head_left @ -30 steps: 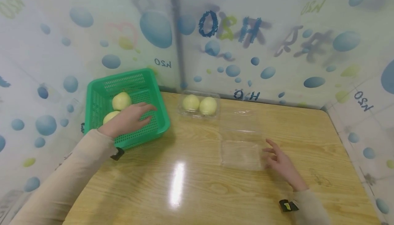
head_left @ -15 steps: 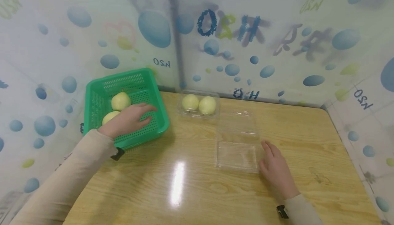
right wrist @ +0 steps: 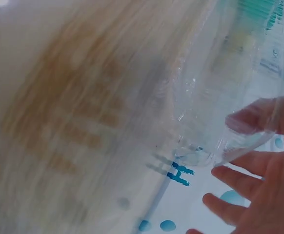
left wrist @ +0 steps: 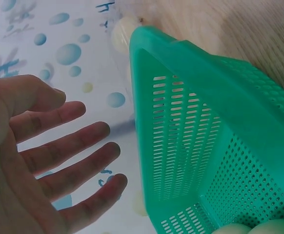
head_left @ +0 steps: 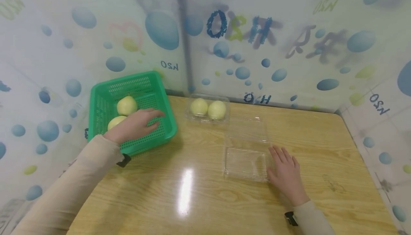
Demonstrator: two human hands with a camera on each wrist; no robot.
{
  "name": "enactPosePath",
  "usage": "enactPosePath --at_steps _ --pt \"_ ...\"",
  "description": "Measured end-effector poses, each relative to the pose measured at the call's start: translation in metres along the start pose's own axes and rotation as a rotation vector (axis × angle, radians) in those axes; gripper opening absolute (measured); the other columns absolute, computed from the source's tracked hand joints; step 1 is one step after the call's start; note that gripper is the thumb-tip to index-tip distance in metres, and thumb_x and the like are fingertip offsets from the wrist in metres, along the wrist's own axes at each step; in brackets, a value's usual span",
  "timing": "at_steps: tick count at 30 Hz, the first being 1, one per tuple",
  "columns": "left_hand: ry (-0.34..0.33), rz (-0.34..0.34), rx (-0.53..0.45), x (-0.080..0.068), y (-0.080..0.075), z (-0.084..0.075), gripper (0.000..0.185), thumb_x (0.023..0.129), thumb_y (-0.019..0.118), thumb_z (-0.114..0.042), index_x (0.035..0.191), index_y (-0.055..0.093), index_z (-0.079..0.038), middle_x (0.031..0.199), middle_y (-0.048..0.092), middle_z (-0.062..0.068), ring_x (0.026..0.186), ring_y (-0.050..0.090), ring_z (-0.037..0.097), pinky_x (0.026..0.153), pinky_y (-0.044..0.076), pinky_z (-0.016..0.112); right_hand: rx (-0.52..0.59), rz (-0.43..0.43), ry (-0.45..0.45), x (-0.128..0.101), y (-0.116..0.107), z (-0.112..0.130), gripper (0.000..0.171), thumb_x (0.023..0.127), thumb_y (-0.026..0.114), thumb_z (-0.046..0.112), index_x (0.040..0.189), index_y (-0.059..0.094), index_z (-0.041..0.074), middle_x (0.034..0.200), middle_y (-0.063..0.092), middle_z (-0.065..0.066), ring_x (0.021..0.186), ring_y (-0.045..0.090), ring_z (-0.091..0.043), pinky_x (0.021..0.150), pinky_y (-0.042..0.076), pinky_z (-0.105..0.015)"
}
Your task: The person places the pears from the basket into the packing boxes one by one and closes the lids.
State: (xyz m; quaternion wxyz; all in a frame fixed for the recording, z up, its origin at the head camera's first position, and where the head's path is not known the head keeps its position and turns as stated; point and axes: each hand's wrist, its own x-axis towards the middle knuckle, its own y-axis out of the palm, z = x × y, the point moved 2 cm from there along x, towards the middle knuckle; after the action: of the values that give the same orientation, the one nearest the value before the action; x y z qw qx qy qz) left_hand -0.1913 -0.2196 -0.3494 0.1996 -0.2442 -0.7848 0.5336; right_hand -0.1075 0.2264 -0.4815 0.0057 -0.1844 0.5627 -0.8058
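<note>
My left hand hovers over the green basket, its fingers spread and nothing in them; the left wrist view shows the same hand beside the basket wall. Two pale yellow-green round fruits lie in the basket, one partly hidden by the hand. My right hand touches the right side of an open clear plastic clamshell box, fingers extended. In the right wrist view, the right thumb shows through the clear plastic and the other fingers lie loosely outside it.
Another clear plastic box holding two similar fruits stands at the back of the wooden table. A patterned wall covering rises right behind the table, with side walls at left and right.
My right hand has moved left against the clamshell box, and the box has shifted slightly left. The right fingers have straightened. My left hand stays almost still over the basket.
</note>
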Motion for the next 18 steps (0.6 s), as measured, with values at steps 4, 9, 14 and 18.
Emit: enactPosePath --at_steps 4,9,14,18 --pt "0.002 -0.003 0.002 0.001 -0.003 0.003 0.03 0.093 0.056 -0.001 0.122 0.058 0.006 0.12 0.062 0.021 0.111 0.057 0.037 0.092 0.048 0.049 0.022 0.023 0.052 0.0 0.002 0.001 0.061 0.079 0.063 0.003 0.137 0.046 -0.005 0.139 0.046 -0.024 0.128 0.036 -0.047 0.093 0.027 -0.074" --pt "-0.028 0.013 0.035 0.003 -0.014 0.008 0.032 0.093 0.055 -0.003 0.124 0.057 0.005 0.122 0.061 0.022 0.114 0.055 0.039 0.094 0.046 0.052 0.05 0.046 0.092 -0.001 0.004 0.001 0.062 0.081 0.058 0.001 0.14 0.041 -0.006 0.142 0.042 -0.025 0.13 0.033 -0.047 0.094 0.024 -0.075" --pt "-0.107 0.042 0.063 0.007 -0.029 0.022 0.035 0.094 0.054 -0.004 0.128 0.055 0.004 0.125 0.058 0.023 0.116 0.053 0.041 0.094 0.044 0.054 0.042 0.047 0.098 0.0 0.004 0.001 0.062 0.081 0.057 0.003 0.14 0.042 -0.005 0.142 0.042 -0.024 0.13 0.034 -0.046 0.094 0.024 -0.075" --pt "-0.178 0.069 0.051 0.008 -0.039 0.042 0.036 0.095 0.053 -0.005 0.129 0.053 0.005 0.126 0.056 0.026 0.117 0.051 0.044 0.094 0.043 0.057 0.037 0.054 0.101 0.0 0.004 0.0 0.062 0.081 0.057 0.002 0.141 0.041 -0.005 0.143 0.042 -0.023 0.13 0.034 -0.046 0.094 0.024 -0.075"
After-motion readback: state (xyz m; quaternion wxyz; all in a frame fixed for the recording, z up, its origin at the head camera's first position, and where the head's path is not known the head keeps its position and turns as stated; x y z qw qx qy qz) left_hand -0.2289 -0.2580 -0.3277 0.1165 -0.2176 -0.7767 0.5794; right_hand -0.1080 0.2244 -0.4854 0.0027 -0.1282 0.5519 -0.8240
